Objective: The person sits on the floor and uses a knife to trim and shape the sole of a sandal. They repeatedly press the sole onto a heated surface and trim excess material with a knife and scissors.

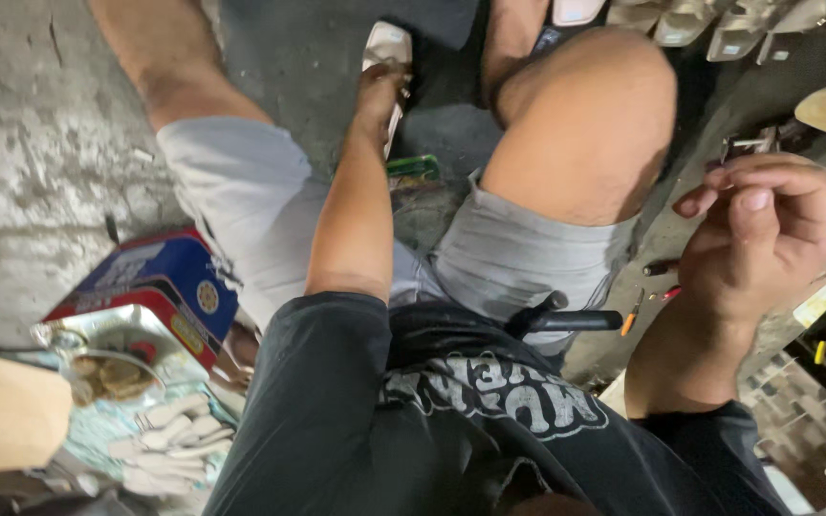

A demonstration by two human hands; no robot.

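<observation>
Head view: left hand (381, 91) reaches down, touching a pale shoe sole (386, 48) on the floor, grip unclear. Right hand (767, 229) raised, fingers curled, apparently empty. More soles (719, 24) wait nearby, untouched.

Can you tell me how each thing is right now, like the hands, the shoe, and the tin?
Left hand: reaching down, touching the pale shoe.
Pale shoe: lying on the concrete floor.
Right hand: raised, fingers curled, pinching something too small to tell.
Blue and red tin: open, shiny inside showing.
Shoe soles: lined up in a row at the top right.
Black handle: resting on the lap.
</observation>
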